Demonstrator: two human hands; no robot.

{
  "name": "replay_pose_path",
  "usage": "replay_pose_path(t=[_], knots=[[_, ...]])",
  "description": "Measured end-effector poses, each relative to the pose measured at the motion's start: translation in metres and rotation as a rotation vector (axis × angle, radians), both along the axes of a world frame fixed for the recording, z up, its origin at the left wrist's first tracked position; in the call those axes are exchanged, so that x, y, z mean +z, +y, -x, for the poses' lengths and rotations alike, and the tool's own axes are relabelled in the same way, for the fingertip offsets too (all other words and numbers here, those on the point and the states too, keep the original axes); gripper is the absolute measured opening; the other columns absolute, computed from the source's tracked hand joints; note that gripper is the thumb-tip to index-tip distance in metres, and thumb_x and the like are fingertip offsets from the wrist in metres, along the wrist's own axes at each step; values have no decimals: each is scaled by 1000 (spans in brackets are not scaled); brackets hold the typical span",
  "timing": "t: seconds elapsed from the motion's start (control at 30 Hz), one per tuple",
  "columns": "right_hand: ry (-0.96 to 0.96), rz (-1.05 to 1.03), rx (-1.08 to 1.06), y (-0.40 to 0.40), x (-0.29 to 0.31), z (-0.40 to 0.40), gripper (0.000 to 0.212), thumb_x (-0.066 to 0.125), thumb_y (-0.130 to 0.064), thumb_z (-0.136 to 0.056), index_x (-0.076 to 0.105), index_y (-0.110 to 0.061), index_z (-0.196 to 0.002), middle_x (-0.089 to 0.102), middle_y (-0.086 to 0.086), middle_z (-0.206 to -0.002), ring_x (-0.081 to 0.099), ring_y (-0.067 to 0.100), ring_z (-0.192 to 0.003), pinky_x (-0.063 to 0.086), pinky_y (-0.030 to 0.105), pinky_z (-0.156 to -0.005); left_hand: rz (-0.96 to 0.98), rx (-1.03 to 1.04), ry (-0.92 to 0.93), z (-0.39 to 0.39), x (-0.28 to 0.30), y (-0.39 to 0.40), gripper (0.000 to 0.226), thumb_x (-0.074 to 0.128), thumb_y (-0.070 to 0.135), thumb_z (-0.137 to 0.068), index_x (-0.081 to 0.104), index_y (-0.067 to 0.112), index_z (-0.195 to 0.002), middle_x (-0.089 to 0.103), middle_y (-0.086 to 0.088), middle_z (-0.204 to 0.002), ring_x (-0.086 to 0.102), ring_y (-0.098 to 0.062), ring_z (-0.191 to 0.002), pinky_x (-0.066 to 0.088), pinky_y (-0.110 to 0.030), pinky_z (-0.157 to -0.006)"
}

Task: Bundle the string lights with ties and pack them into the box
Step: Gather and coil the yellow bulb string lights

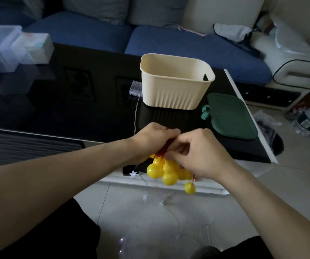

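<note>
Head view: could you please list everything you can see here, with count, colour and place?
box: one, cream, open, on the table
lid: one, dark green, right of the box
battery case: one, clear, left of the box
yellow gourd lights: one cluster, held at the table edge
star lights: several, clear, hanging down to the floor
table: one, glossy black
sofa: one, blue and cream, behind
clear containers: some, far left
left hand: grips the cluster
right hand: pinches it
</note>
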State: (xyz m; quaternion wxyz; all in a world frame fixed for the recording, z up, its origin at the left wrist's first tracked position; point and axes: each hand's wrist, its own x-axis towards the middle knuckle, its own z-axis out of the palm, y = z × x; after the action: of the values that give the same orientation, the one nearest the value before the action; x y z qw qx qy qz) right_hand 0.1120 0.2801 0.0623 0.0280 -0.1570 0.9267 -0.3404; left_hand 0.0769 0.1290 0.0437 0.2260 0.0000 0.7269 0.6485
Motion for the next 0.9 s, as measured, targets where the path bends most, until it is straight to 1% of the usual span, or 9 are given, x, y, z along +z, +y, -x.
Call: replay_pose_path(t=[0.1, 0.23, 0.33, 0.43, 0.5, 0.57, 0.67, 0.73, 0.9], knots=[[7, 75, -15, 6, 3, 4, 14, 87, -16, -74, 75, -21, -71, 70, -9, -59, 66, -1, -55, 48, 13, -55, 74, -93, -13, -6, 5, 2, 36, 51, 27, -100, 66, 8, -73, 61, -15, -62, 55, -24, -52, 42, -29, -54], [-14, 42, -6, 14, 3, 9, 27, 90, -39, -69, 69, -23, -67, 65, -12, -56, 58, -2, -51, 41, 11, -50, 154, -188, 29, -6, 10, 1, 36, 48, 25, -102, 63, 6, -75, 58, -12, -56, 47, -17, -42, 38, -25, -45], [-124, -26, 44, 28, 1, 15, 37, 79, -58, -72, 68, -23, -70, 59, -8, -57, 49, 2, -53, 41, 23, -52, 178, -223, 34, -5, 9, -1, 36, 48, 27, -103, 60, 6, -77, 57, -8, -56, 42, -14, -37, 38, -27, -46], [-240, 3, 103, 44, -1, 21, 27, 76, -49, -80, 74, -22, -76, 60, 1, -62, 53, 9, -60, 44, 35, -60, 148, -179, 18, -1, 8, -8, 33, 47, 27, -104, 57, 8, -79, 54, -6, -55, 41, -14, -37, 39, -27, -47], [-286, 63, 106, 47, -1, 21, 28, 77, -50, -76, 75, -22, -80, 62, 2, -64, 55, 12, -61, 46, 37, -61, 124, -153, 11, 2, 8, -11, 32, 48, 27, -104, 57, 7, -80, 57, -5, -55, 45, -14, -38, 42, -27, -46], [-327, 75, 116, 43, -3, 18, 35, 78, -54, -70, 76, -21, -82, 65, -1, -64, 57, 10, -61, 49, 34, -61, 73, -126, -7, 2, 9, -13, 31, 48, 26, -104, 58, 6, -83, 62, -6, -56, 52, -15, -40, 46, -26, -47], [-335, -29, 136, 33, -8, 16, 31, 81, -52, -74, 76, -22, -80, 67, -7, -64, 57, -1, -58, 48, 25, -58, -27, -76, -42, 2, 9, -12, 30, 47, 24, -104, 57, 2, -86, 64, -9, -58, 57, -18, -43, 47, -26, -46], [-349, -62, 145, 28, -10, 15, 29, 80, -51, -78, 74, -23, -73, 64, -12, -60, 55, -2, -56, 45, 21, -57, -74, -53, -67, 1, 10, -11, 31, 48, 24, -104, 58, 1, -87, 65, -12, -61, 60, -20, -47, 50, -26, -47], [-346, -45, 201, 21, -13, 13, 34, 78, -45, -83, 68, -20, -63, 56, -10, -55, 48, 1, -53, 41, 24, -55, -18, -106, -63, 2, 9, -12, 30, 49, 26, -103, 59, 2, -86, 67, -11, -63, 60, -18, -46, 50, -26, -47]])
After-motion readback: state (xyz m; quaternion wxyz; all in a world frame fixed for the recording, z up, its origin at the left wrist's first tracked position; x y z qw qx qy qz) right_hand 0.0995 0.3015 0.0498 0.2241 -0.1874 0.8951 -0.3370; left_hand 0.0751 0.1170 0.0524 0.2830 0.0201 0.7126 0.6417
